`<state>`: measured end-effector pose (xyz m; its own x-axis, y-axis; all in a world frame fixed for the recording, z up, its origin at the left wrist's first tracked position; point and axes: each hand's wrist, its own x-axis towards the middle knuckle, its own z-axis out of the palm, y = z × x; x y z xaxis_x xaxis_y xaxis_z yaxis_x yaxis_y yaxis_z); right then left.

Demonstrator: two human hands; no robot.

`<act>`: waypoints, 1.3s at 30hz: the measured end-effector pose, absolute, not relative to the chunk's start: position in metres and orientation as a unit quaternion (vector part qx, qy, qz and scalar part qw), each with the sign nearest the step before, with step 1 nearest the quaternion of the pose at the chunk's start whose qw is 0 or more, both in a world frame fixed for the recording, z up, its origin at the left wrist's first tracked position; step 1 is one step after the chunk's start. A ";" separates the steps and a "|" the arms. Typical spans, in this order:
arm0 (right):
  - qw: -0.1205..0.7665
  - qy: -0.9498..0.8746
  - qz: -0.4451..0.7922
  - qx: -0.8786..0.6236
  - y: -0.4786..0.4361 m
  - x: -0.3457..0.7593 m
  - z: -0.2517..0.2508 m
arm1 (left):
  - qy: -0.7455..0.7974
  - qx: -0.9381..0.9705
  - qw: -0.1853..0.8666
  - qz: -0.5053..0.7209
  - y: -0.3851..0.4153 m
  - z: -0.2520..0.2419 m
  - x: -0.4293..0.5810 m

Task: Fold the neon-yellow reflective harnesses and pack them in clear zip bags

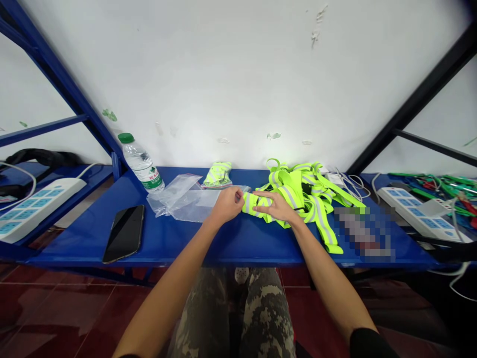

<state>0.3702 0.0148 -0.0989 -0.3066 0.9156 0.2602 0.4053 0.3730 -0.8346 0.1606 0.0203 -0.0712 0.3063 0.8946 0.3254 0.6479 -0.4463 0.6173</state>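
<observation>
A heap of neon yellow reflective straps [305, 191] lies on the blue shelf table [179, 238]. One folded strap [254, 203] lies between my hands. My left hand [225, 204] is closed in a pinch on its left end. My right hand [275, 206] lies flat on the strap with fingers spread. Clear plastic zip bags [184, 198] lie just left of my left hand. A packed strap in a bag [218, 175] sits at the back by the wall.
A water bottle [142, 163] with a green cap stands at the back left. A black phone [124, 232] lies near the front left edge. White power strips sit on the left [35, 204] and right [419, 214], with cables [443, 186] at far right.
</observation>
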 end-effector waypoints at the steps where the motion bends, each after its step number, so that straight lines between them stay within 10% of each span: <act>1: 0.389 -0.736 0.323 -0.449 0.015 0.369 -0.100 | 0.485 0.800 0.158 0.317 0.018 -0.070 0.162; 19: 0.474 -0.701 0.334 -0.415 0.013 0.355 -0.108 | 0.409 0.836 0.111 0.347 0.008 -0.069 0.164; 27: 0.488 -0.670 0.283 -0.483 0.016 0.358 -0.105 | 0.529 0.794 -0.071 0.290 -0.005 -0.085 0.165; 39: 0.491 -0.643 0.320 -0.493 0.017 0.366 -0.102 | 0.530 0.750 0.077 0.389 -0.002 -0.101 0.164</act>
<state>0.3660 0.0175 -0.1020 -0.0318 0.9486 0.3150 0.3194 0.3083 -0.8961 0.1639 -0.0024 -0.1008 0.1359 0.8539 0.5023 0.7339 -0.4274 0.5280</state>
